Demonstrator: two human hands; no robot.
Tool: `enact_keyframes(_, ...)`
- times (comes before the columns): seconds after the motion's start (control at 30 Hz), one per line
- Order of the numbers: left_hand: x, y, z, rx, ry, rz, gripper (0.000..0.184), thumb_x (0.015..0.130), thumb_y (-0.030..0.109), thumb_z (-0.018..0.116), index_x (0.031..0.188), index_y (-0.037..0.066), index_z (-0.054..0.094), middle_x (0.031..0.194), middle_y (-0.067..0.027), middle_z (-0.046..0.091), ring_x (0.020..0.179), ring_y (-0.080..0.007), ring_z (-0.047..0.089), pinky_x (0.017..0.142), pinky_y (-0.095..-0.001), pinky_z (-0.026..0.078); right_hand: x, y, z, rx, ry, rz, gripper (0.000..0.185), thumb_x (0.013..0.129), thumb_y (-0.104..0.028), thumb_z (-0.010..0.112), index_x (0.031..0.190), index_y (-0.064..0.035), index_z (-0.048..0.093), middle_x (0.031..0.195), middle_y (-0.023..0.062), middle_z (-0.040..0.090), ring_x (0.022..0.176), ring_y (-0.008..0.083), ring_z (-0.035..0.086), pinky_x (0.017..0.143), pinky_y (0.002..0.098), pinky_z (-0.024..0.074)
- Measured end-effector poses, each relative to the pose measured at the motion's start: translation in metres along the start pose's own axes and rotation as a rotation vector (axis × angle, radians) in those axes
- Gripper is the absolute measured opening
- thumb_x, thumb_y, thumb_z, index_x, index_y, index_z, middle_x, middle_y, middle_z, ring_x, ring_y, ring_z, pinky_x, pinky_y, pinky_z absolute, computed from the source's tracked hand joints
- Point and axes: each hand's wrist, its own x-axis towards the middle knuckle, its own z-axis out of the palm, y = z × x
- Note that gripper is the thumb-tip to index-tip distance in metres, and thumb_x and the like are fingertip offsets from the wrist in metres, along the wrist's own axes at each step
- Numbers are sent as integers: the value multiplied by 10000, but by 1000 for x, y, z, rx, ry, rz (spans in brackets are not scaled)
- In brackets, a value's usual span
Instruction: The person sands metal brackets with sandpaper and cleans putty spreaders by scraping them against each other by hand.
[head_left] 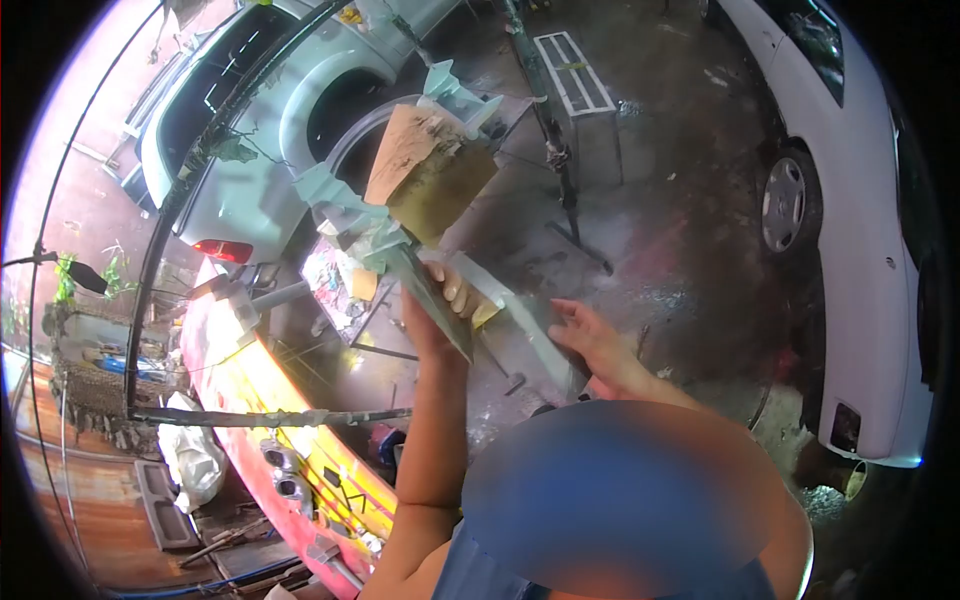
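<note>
A pale grey-green car part [545, 345], long and irregular, lies across the middle, its far end by a metal frame. My left hand [455, 292] is curled against its inner edge near the centre, with a small yellow piece beside the fingers. What the fingers press on is partly hidden. My right hand [590, 343] touches the near right end of the part, fingers bent over its edge. Beyond my left hand, a brown cardboard piece [430, 170] covers part of the pale part.
A silver vehicle [245, 195] stands at upper left, a white car [860, 250] at right. Dark metal bars [270, 418] frame the left. A white-topped stand [575, 72] is at the top. A pink and yellow panel [290, 440] lies at lower left.
</note>
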Motion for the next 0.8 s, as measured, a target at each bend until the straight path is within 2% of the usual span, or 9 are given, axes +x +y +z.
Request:
enact_keyframes(0.03,2,-8,4,-77,3,17,201,1011,266,483,955,75,510,747,-50,458,589,-147,422,532,-294,370,-1,7,3,-3,-35,-13,606,954,-127,671,1445,39,357,1287,145,582,1145,170,586,971,322,495)
enact_keyframes(0.07,5,-12,3,-112,-50,20,216,1015,272,480,957,66,511,747,-50,458,594,-148,427,537,-293,375,-3,9,7,15,-49,-1,636,935,-86,689,1454,38,344,1288,148,583,1158,176,581,990,331,486)
enact_keyframes(0.23,15,-19,5,-202,-233,62,243,1025,274,464,966,42,505,744,-48,452,605,-150,434,549,-285,386,-7,12,18,-107,-57,-70,666,928,-78,704,1463,38,324,1294,142,580,1192,186,567,1022,340,470)
enact_keyframes(0.27,24,-16,-7,-149,-359,57,259,1033,289,454,970,42,499,741,-49,443,609,-153,436,547,-277,387,-7,13,20,-150,-52,-97,671,929,-80,706,1466,37,319,1294,141,580,1198,188,565,1027,341,467)
enact_keyframes(0.4,23,-16,1,-28,-324,260,289,1050,295,430,971,26,501,762,-73,461,607,-176,454,544,-278,402,-17,12,28,-137,-96,-126,683,938,-95,704,1476,25,301,1317,140,561,1218,194,553,1048,339,452)
enact_keyframes(0.5,24,-11,1,22,-431,297,284,1045,280,449,975,9,497,766,-84,471,601,-183,456,548,-282,419,-25,9,35,-152,-102,-119,689,941,-95,702,1481,22,290,1342,142,539,1235,197,540,1064,339,439)
enact_keyframes(0.53,21,-14,3,19,-409,341,281,1045,265,464,962,-1,495,752,-91,470,599,-180,454,552,-283,429,-25,10,36,-133,-112,-119,692,941,-95,702,1483,23,286,1352,143,530,1240,198,536,1068,340,435)
enact_keyframes(0.7,13,-12,-1,297,-445,444,276,1046,257,472,950,0,501,740,-86,469,605,-165,454,557,-289,427,-33,-2,47,-83,-193,-98,713,938,-70,686,1504,17,261,1380,156,510,1264,209,521,1083,354,424)
enact_keyframes(0.8,4,-25,-10,282,-345,475,263,1037,269,484,950,23,514,757,-87,492,611,-162,476,560,-293,426,-40,-16,58,-70,-209,-61,714,931,-20,650,1522,1,251,1400,168,510,1287,219,512,1093,381,420)
